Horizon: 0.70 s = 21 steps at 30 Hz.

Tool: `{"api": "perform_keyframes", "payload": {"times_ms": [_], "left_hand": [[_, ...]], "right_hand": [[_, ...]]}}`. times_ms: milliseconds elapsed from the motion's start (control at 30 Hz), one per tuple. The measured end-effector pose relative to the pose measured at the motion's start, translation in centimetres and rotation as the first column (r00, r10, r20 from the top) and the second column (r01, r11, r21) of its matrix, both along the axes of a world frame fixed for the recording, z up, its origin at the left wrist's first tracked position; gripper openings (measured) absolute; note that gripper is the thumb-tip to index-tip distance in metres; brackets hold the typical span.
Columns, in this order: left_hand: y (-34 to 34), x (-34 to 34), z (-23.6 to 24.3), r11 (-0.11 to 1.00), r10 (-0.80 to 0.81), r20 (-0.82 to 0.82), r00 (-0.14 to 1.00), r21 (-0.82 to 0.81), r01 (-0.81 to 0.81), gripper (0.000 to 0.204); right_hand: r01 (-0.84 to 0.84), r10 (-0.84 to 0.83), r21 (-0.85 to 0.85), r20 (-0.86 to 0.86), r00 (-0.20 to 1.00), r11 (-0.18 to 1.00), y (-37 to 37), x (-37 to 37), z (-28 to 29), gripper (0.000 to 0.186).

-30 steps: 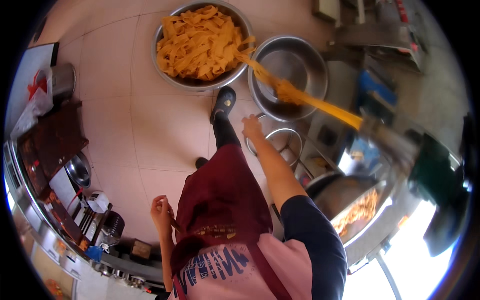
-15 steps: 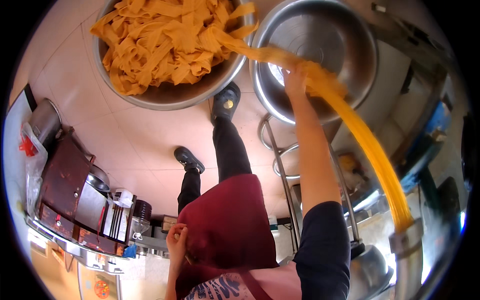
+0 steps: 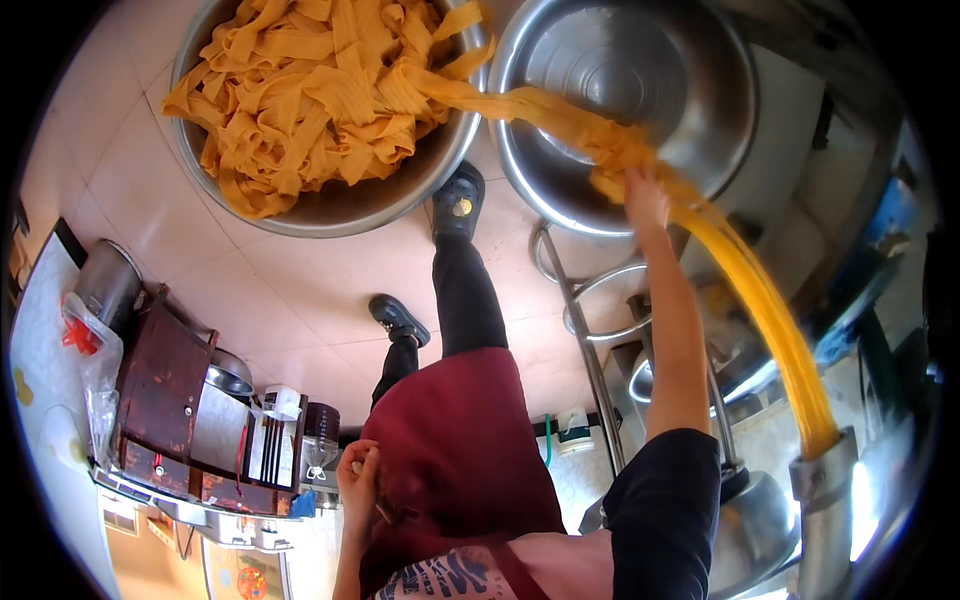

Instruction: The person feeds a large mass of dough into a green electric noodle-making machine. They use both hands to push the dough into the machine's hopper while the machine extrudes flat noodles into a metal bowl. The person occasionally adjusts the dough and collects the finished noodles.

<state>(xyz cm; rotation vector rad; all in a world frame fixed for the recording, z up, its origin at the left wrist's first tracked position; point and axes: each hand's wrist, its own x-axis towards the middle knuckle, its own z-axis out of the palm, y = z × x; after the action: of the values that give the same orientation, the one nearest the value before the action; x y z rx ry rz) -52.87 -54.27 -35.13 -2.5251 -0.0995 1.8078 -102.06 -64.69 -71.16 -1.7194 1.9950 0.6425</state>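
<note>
A yellow strand (image 3: 765,305), like a bundle of noodles, runs from a metal spout (image 3: 825,470) at the right toward the upper middle. My right hand (image 3: 648,200) grips it above the near right rim of a steel basin (image 3: 560,65). Beyond the hand, the bunched strand continues left into a second steel basin (image 3: 400,200), heaped with wide, flat orange-yellow noodle strips (image 3: 310,100). At the left side of my dark red apron, my left hand (image 3: 357,475) is closed with fingertips together. A thin brown thing shows beside it, but what the fingers hold is unclear.
A metal rack (image 3: 585,350) with round hoops stands below the right basin. At the left is a worn dark red cabinet (image 3: 165,380), near a metal pot (image 3: 110,280) and a plastic bag (image 3: 100,370). My feet in dark clogs (image 3: 458,200) stand on the tiled floor.
My right hand has moved to the right with the bunched strand, closer to the stretch coming from the spout. My left hand stays by the apron. The whole view has shifted slightly.
</note>
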Motion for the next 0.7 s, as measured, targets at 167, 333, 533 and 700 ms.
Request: {"api": "perform_keyframes", "payload": {"times_ms": [167,333,533,700], "left_hand": [[-0.3,0.9,2.3,0.997,0.029,-0.03,0.999,-0.072,-0.031,0.007],[-0.6,1.2,4.2,0.987,0.08,-0.046,0.996,-0.133,-0.086,0.008],[0.8,0.6,5.8,0.987,0.096,-0.035,0.995,-0.127,-0.1,0.009],[0.8,-0.2,6.6,0.967,0.2,-0.095,0.975,-0.141,-0.212,0.009]], "right_hand": [[0.313,-0.247,-0.189,0.307,0.919,0.931,-2.6,3.1,10.3,0.015],[0.394,-0.18,-0.431,0.457,0.871,0.811,-5.6,6.3,13.9,0.02],[0.65,-0.394,-0.278,0.607,0.689,0.708,-12.6,8.5,16.5,0.02],[0.66,-0.303,-0.321,0.696,0.651,0.68,-15.8,7.9,17.0,0.018]]}}
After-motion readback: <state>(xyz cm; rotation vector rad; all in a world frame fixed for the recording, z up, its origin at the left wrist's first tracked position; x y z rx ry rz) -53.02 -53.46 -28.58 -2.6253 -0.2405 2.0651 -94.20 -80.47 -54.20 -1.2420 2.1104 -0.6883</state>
